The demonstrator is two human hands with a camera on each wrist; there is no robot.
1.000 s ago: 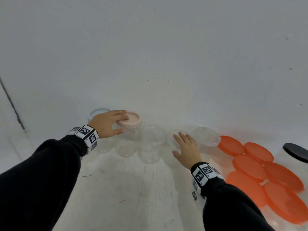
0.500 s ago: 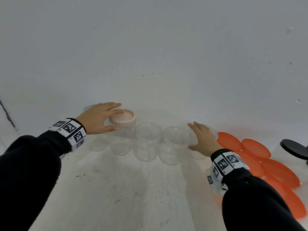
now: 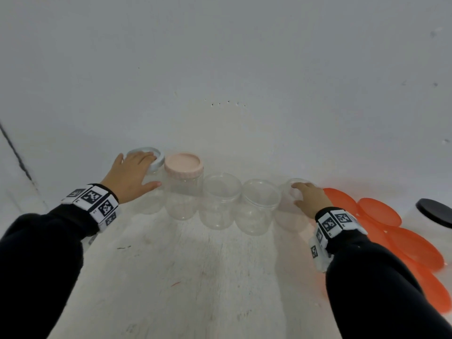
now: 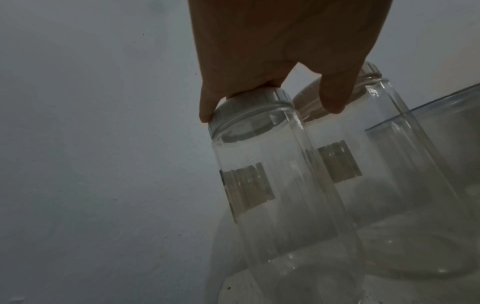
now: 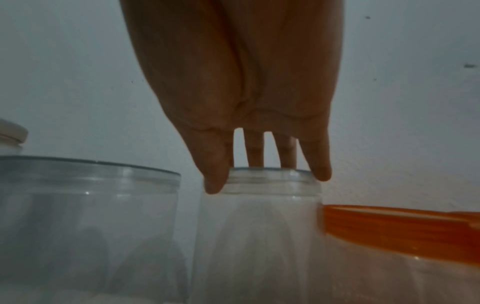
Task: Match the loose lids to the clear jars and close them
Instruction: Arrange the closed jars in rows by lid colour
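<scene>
Five clear jars (image 3: 221,201) in row on table (image 3: 183,277). L hand (image 3: 130,176) grips blue-lidded end jar (image 3: 151,167); R hand (image 3: 309,198) grips opposite end jar (image 5: 259,205) at rim.

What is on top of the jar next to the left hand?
A pale pink lid sits on top of that clear jar, covering its mouth. Through the clear wall the jar looks empty, though the lid hides its rim, so whether it is screwed tight cannot be told.
</scene>
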